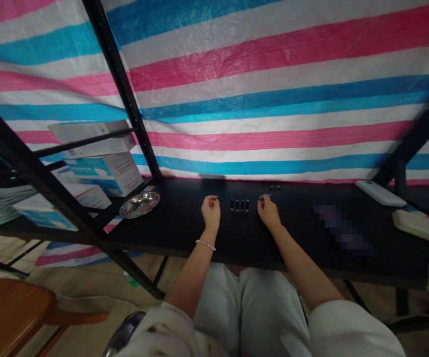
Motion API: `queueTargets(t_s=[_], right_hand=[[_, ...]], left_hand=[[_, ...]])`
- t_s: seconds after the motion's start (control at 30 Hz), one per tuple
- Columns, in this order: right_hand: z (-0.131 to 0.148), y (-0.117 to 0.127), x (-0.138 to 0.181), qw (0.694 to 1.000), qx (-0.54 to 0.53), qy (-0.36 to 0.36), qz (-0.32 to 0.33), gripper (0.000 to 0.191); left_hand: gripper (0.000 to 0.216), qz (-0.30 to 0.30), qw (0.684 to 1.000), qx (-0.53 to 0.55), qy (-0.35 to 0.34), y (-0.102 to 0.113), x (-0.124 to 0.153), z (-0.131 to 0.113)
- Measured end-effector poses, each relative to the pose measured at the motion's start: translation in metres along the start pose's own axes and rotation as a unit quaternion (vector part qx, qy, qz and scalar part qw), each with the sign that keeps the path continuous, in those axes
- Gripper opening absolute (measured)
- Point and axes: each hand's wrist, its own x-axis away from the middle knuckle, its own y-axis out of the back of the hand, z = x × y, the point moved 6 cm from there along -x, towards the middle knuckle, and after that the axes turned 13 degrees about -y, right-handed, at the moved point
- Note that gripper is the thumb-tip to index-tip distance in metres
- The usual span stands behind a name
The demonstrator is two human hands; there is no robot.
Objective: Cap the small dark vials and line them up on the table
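Observation:
My left hand (211,212) rests over the black tabletop with its fingers curled in a pinch. A small dark bit shows at its fingertips, too small to name. My right hand (268,209) is also closed, thumb and fingers pressed together, and whatever it may hold is hidden. Between the two hands stands a row of several small dark cylinders (240,205) with paler lower parts, touched by neither hand. Just beyond my right hand lie several tiny shiny pieces (276,187).
To the left sits a round metal dish (140,204), beside stacked white-and-blue boxes (104,171) behind a black shelf post (125,94). On the right are a white flat case (381,193), a white power strip (418,225) and a blurred-out patch (342,229). Striped sheeting (255,109) hangs behind the table.

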Motion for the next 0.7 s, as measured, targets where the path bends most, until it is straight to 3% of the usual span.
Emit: queueTargets(t_s=[0.2, 0.4, 0.53, 0.7], right_hand=[[0.019, 0.024, 0.014, 0.992, -0.083, 0.034, -0.084, 0.024], [0.053, 0.023, 0.038, 0.977, -0.069, 0.189, -0.071, 0.02], [0.069, 0.02, 0.052, 0.959, -0.066, 0.271, -0.041, 0.02], [0.076, 0.024, 0.057, 0.959, -0.067, 0.274, -0.027, 0.023]], left_hand=[[0.013, 0.076, 0.992, -0.042, -0.091, -0.01, 0.01, -0.022], [0.023, 0.208, 0.954, -0.081, -0.198, -0.03, 0.028, -0.045], [0.023, 0.281, 0.937, -0.043, -0.205, -0.041, 0.036, -0.052], [0.016, 0.27, 0.95, -0.015, -0.156, -0.044, 0.033, -0.041]])
